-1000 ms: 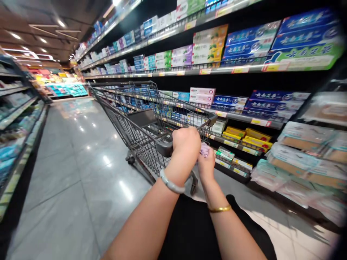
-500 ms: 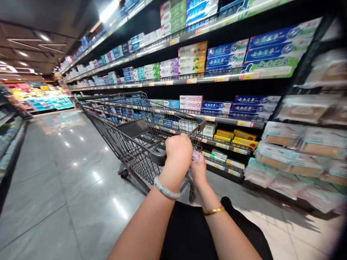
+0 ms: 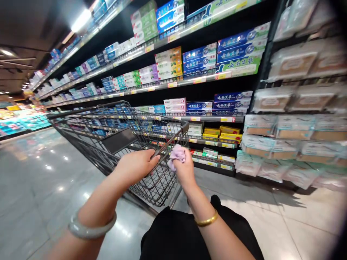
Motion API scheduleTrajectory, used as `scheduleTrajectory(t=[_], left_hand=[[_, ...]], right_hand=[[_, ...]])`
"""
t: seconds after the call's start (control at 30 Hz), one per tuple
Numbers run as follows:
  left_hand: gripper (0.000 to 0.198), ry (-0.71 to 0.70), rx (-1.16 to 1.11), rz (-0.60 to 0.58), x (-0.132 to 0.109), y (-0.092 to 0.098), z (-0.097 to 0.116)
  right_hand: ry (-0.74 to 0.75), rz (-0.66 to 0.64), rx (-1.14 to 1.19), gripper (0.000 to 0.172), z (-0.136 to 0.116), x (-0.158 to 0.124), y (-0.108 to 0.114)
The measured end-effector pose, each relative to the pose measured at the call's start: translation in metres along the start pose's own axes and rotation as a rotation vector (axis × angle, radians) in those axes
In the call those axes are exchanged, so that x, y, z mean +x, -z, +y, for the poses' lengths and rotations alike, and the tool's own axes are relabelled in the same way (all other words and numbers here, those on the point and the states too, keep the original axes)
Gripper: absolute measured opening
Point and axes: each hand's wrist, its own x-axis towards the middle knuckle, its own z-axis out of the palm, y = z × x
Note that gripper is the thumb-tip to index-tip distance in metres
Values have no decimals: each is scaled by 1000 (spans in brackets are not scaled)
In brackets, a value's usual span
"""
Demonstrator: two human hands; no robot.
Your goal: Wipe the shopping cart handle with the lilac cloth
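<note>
My left hand [image 3: 137,164], with a pale bangle at the wrist, is closed over the handle bar [image 3: 170,140] of a dark wire shopping cart [image 3: 120,140]; its fingertips are partly hidden. In my right hand [image 3: 185,169], a crumpled lilac cloth [image 3: 177,156] is bunched between the fingers, close beside the right part of the bar. Whether the cloth touches the bar is hard to tell. A gold bracelet circles the right wrist. The cart stands at a slant in front of me, its basket stretching away to the left.
A long shelf [image 3: 206,118] of boxed goods runs along the aisle behind the cart. Clear-wrapped packs [image 3: 287,126] hang on a rack at the right. Shiny tiled floor [image 3: 43,187] extends to the left, and black clothing [image 3: 176,234] covers my lap.
My left hand has moved left along the handle, away from my right hand. The lilac cloth shows more fully now. The view has turned rightward.
</note>
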Motion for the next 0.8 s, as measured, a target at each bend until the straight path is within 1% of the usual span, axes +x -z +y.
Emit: scheduleTrajectory(t=[0.07, 0.13, 0.23, 0.27, 0.3, 0.4, 0.43, 0.47, 0.5, 0.6, 0.63, 0.67, 0.77, 0.8], left_hand=[[46, 53, 62, 110, -1, -9, 5], [45, 78, 98, 178, -2, -15, 10], [44, 101, 108, 207, -2, -18, 14], [45, 107, 112, 212, -1, -18, 15], [44, 113, 116, 216, 0, -18, 15], [42, 120, 129, 224, 4, -18, 17], [41, 120, 130, 230, 5, -18, 18], [41, 119, 129, 236, 6, -18, 19], [42, 119, 127, 241, 6, -18, 20], [45, 125, 125, 240, 7, -17, 21], [45, 126, 127, 239, 8, -16, 22], [45, 128, 132, 242, 8, -16, 22], [45, 133, 144, 260, 11, -16, 24], [46, 132, 144, 260, 12, -16, 26]], right_hand=[[44, -41, 39, 42, -14, 1, -1], [32, -16, 22, 40, -18, 3, -1], [-69, 66, 2, 36, -20, 5, -1], [-78, 73, 4, 36, -23, 4, -2], [-48, 59, 9, 36, -28, 3, -3], [178, -64, 10, 42, -42, -1, -5], [232, -90, -5, 44, -42, -1, -5], [248, -90, -37, 45, -40, 0, -4], [222, -66, -84, 46, -36, 2, -2], [61, 53, -222, 43, -23, 5, 4], [55, 58, -235, 43, -23, 5, 6], [92, 32, -228, 43, -25, 4, 7], [307, -121, -181, 46, -33, 2, 8], [336, -153, -189, 47, -32, 3, 9]])
